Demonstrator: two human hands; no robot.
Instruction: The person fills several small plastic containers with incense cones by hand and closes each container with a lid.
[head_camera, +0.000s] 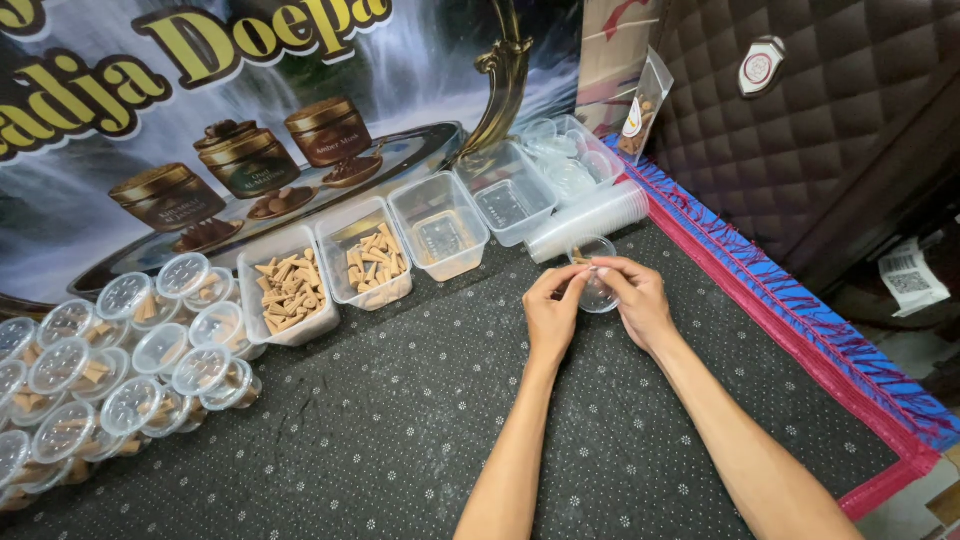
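Clear round plastic cup pinched between left hand and right hand, fingers closed on its rim. Left of fingers: many filled lidded cups; beyond them, stacked empty cups waiting.

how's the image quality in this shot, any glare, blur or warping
Head view: sharp and evenly lit at the centre, where the left hand and right hand hold a small clear plastic cup; white glare speckles the lidded clear round cups at left; wide-lens warping bends the blue-and-red mat edge; the far right falls into shadow.
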